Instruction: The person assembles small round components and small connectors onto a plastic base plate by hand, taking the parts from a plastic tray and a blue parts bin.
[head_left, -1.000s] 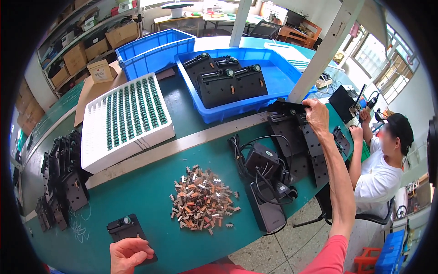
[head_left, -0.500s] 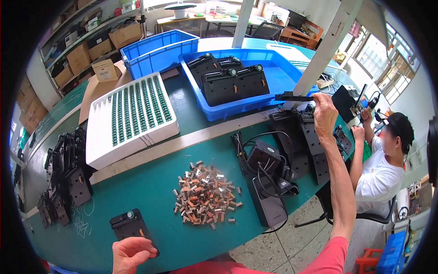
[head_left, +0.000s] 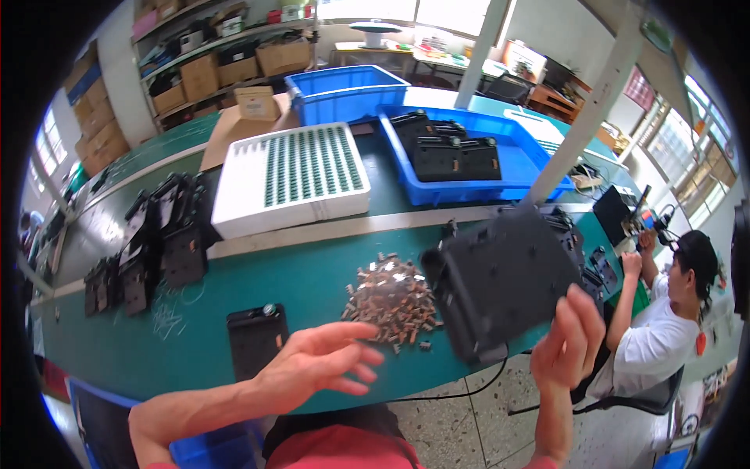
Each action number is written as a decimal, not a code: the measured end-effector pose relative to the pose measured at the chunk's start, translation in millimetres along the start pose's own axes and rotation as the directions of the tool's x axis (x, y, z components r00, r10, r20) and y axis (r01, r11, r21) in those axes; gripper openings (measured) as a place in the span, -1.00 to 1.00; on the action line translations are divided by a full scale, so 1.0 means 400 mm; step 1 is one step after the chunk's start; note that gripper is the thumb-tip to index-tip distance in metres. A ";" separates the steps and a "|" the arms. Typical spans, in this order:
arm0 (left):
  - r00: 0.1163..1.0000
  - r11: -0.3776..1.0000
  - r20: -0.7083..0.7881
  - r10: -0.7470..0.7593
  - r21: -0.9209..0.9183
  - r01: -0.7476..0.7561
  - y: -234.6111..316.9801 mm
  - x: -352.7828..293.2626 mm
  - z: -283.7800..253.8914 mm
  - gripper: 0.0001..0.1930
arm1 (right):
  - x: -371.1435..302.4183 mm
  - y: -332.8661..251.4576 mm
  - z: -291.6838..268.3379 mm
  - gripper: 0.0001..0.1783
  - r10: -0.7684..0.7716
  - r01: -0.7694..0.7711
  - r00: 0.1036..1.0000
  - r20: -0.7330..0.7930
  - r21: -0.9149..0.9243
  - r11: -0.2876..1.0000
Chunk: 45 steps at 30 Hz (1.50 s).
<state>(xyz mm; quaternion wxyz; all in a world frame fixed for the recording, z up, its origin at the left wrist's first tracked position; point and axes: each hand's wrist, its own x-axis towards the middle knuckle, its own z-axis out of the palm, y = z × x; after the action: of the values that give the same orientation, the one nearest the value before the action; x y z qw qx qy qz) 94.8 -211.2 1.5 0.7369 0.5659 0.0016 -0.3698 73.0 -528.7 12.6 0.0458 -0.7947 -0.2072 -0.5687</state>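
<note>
My right hand (head_left: 569, 344) grips a flat black plastic housing (head_left: 508, 273) by its near right edge. The housing is held up at a tilt over the green table, to the right of a heap of small brown and silver parts (head_left: 394, 305), and is slightly blurred. My left hand (head_left: 324, 359) is open with fingers spread, in front of the heap, touching nothing that I can see. Beside it on the table lies another black housing (head_left: 254, 340) with a small green round part at its top corner, partly hidden by my left forearm.
A white foam tray (head_left: 228, 211) of green round parts stands behind a pale ledge. Behind it are a blue bin (head_left: 344, 98) and a blue tray (head_left: 461, 191) holding black housings. More housings (head_left: 185, 254) stack at left. A person (head_left: 664, 320) sits at right, by a white post (head_left: 586, 117).
My right hand has come back toward me, bringing the black housing from near the blue tray. My left hand has risen off the housing on the table and spread its fingers. The view has shifted left.
</note>
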 end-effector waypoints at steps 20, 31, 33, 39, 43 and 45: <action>0.989 0.919 -0.077 0.123 -0.367 -0.143 -0.077 -0.063 -0.057 -0.63 | -0.168 -0.339 -0.049 -0.82 0.053 -0.137 0.978 0.200 0.436 0.889; 0.979 0.919 -0.066 0.195 -0.337 -0.206 -0.057 -0.039 -0.030 -0.60 | -0.169 -0.370 0.004 -0.71 0.087 -0.157 0.980 0.177 0.435 0.887; 0.971 0.926 -0.016 0.237 -0.300 -0.230 -0.067 -0.026 -0.034 -0.50 | -0.155 -0.371 0.014 -0.73 0.100 -0.150 0.986 0.135 0.447 0.882; 0.973 0.956 -0.146 0.177 -0.210 -0.206 -0.012 -0.002 -0.039 -0.26 | -0.119 -0.335 0.026 -0.61 0.065 -0.213 0.962 0.265 0.581 0.786; 0.984 0.968 -0.110 0.139 -0.194 -0.159 0.015 0.022 -0.092 -0.20 | -0.037 -0.206 0.014 -0.72 0.080 -0.225 0.955 0.287 0.519 0.824; 0.980 0.968 -0.087 0.178 -0.163 -0.190 0.030 0.041 -0.095 -0.12 | 0.048 -0.090 -0.002 -0.70 0.095 -0.214 0.945 0.313 0.374 0.902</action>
<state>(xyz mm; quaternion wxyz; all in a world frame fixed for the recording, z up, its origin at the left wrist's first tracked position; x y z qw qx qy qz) 129.2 -187.6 -9.0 0.8133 0.5112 0.0070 -0.2777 63.7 -490.8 24.8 0.2232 -0.8563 -0.2599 -0.3865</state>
